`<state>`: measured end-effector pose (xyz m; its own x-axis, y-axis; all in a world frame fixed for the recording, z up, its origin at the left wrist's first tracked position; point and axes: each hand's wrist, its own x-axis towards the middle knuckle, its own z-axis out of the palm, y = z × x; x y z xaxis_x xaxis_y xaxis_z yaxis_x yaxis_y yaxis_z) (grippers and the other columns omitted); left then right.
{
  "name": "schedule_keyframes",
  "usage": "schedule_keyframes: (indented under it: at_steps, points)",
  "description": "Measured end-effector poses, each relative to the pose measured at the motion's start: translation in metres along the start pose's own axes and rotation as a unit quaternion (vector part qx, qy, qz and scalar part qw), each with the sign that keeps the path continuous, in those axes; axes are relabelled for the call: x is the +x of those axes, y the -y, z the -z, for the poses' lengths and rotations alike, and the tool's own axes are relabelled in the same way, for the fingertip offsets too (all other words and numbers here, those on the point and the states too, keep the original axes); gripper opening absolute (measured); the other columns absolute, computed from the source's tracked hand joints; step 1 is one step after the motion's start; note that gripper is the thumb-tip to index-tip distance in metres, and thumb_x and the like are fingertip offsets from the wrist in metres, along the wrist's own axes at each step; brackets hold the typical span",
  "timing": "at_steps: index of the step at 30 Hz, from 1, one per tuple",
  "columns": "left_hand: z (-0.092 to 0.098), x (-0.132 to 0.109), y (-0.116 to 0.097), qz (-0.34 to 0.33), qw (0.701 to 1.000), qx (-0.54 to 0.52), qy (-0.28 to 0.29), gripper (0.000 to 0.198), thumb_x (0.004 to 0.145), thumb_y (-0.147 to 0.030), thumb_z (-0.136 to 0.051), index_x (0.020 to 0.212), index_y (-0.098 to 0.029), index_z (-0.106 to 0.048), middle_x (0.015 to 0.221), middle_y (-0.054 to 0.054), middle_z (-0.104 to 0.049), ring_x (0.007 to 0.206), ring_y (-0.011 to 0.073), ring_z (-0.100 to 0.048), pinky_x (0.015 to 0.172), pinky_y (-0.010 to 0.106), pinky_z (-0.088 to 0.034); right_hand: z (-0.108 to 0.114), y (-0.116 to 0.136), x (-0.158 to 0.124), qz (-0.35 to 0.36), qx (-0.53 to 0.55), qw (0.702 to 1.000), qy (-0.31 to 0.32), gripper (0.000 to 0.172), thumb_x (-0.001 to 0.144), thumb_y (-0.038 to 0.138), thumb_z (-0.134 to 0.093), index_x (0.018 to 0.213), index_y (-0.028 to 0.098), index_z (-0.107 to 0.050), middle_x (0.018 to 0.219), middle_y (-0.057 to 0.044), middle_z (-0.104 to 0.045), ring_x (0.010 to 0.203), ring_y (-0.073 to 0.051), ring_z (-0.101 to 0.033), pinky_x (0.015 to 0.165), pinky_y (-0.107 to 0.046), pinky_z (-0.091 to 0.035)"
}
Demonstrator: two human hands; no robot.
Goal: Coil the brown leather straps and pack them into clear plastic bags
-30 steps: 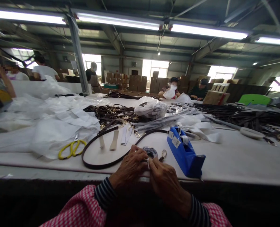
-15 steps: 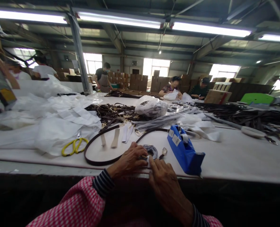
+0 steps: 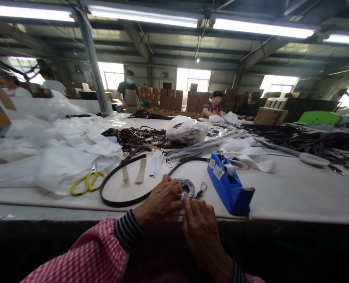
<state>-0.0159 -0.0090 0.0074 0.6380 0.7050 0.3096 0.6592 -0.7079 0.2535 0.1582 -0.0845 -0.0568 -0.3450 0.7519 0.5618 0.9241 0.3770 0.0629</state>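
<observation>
At the table's front edge, a coiled strap (image 3: 189, 187) wrapped in greyish plastic lies under my hands. My left hand (image 3: 162, 198) is closed on its near-left side, fingers bent. My right hand (image 3: 202, 226) has its fingertips pressed together against a small white strip (image 3: 182, 196) at the coil's near side; part of the strip is hidden. A metal snap hook (image 3: 203, 186) lies just right of the coil. Around to the left loops a dark brown strap (image 3: 106, 198). The blue tape dispenser (image 3: 232, 188) stands right of my hands.
Yellow-handled scissors (image 3: 87, 184) lie at left beside crumpled white plastic bags (image 3: 62, 157). Beige strips (image 3: 140, 171) and white strips (image 3: 156, 165) sit inside the brown loop. Behind are piles of dark straps (image 3: 139, 135) and a filled plastic bag (image 3: 188, 131). Several people are across the table.
My right fingers have closed in over the white strip, which now shows less. The camera view has shifted slightly. A person in the background has straightened up.
</observation>
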Motion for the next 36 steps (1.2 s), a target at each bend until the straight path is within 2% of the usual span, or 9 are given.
schedule_keyframes:
  at_steps: [3,6,11,15,19,22,26,31,36]
  points:
    - [0.000,-0.002,-0.003,-0.056,0.997,0.041,0.022,0.009,0.099,-0.025,-0.063,0.095,-0.019,-0.069,0.103,0.007,-0.066,0.108,0.0273,-0.055,0.101,0.043,-0.043,0.001,-0.001,0.001,-0.016,0.024,1.000,0.004,0.054,0.089,0.005,-0.052,0.143,0.009,-0.055,0.106,-0.011,-0.064,0.093,-0.030,-0.054,0.083,-0.050,-0.042]
    - [-0.008,-0.006,-0.002,-0.108,0.989,0.099,0.026,0.018,0.103,-0.019,-0.053,0.098,-0.018,-0.070,0.107,0.010,-0.066,0.113,0.0291,-0.055,0.107,0.048,-0.039,0.002,-0.001,0.001,-0.037,0.053,0.998,0.018,0.055,0.090,0.005,-0.053,0.144,0.013,-0.055,0.109,-0.010,-0.066,0.096,-0.030,-0.057,0.086,-0.050,-0.044]
    - [-0.022,-0.006,0.006,-0.064,0.994,0.081,-0.020,0.009,0.100,-0.025,-0.060,0.099,-0.020,-0.067,0.107,0.011,-0.064,0.114,0.0305,-0.054,0.102,0.046,-0.044,0.023,-0.014,-0.003,-0.028,0.131,0.991,-0.019,0.052,0.098,0.014,-0.052,0.149,0.019,-0.048,0.123,-0.010,-0.067,0.109,-0.029,-0.062,0.093,-0.047,-0.051]
    - [-0.017,-0.004,0.008,-0.022,0.997,0.039,-0.058,0.011,0.100,-0.032,-0.061,0.101,-0.021,-0.064,0.109,0.010,-0.065,0.110,0.0284,-0.055,0.094,0.041,-0.049,0.067,-0.059,-0.009,-0.054,0.211,0.968,-0.123,0.041,0.103,0.021,-0.049,0.143,0.027,-0.054,0.124,-0.008,-0.065,0.112,-0.025,-0.062,0.097,-0.039,-0.052]
    - [-0.005,-0.004,0.006,0.040,0.987,-0.117,-0.102,0.020,0.103,-0.039,-0.053,0.100,-0.024,-0.065,0.103,0.005,-0.066,0.101,0.0251,-0.056,0.088,0.039,-0.049,0.109,-0.128,-0.004,-0.206,0.233,0.929,-0.198,0.031,0.100,0.039,-0.054,0.125,0.025,-0.067,0.118,-0.009,-0.065,0.094,-0.024,-0.062,0.077,-0.036,-0.053]
    - [-0.002,-0.001,0.002,0.073,0.967,-0.223,-0.100,0.025,0.100,-0.044,-0.053,0.096,-0.024,-0.068,0.097,0.004,-0.066,0.095,0.0260,-0.057,0.082,0.038,-0.046,0.119,-0.166,0.006,-0.318,0.339,0.880,-0.097,0.039,0.091,0.051,-0.060,0.111,0.020,-0.074,0.116,-0.011,-0.067,0.089,-0.023,-0.060,0.067,-0.033,-0.050]
    - [-0.005,0.002,-0.005,0.070,0.960,-0.249,-0.108,0.026,0.101,-0.045,-0.052,0.098,-0.024,-0.068,0.100,0.005,-0.067,0.097,0.0267,-0.057,0.083,0.038,-0.046,0.114,-0.179,0.015,-0.358,0.466,0.807,0.053,0.044,0.087,0.056,-0.063,0.092,0.016,-0.080,0.102,-0.011,-0.071,0.082,-0.021,-0.059,0.062,-0.029,-0.046]
    - [-0.013,0.004,-0.001,0.022,0.968,-0.182,-0.170,0.016,0.100,-0.039,-0.058,0.098,-0.025,-0.066,0.109,0.006,-0.066,0.111,0.0284,-0.054,0.096,0.042,-0.046,0.107,-0.174,0.023,-0.367,0.528,0.763,0.070,0.028,0.080,0.045,-0.073,0.081,0.017,-0.078,0.090,-0.007,-0.070,0.081,-0.018,-0.057,0.060,-0.025,-0.040]
    - [-0.013,0.013,0.002,0.020,0.970,-0.158,-0.185,0.015,0.099,-0.039,-0.059,0.096,-0.025,-0.066,0.108,0.006,-0.066,0.111,0.0282,-0.055,0.094,0.042,-0.048,0.101,-0.166,0.030,-0.400,0.535,0.744,0.020,0.022,0.073,0.037,-0.077,0.066,0.017,-0.071,0.074,-0.002,-0.062,0.071,-0.015,-0.050,0.061,-0.026,-0.037]
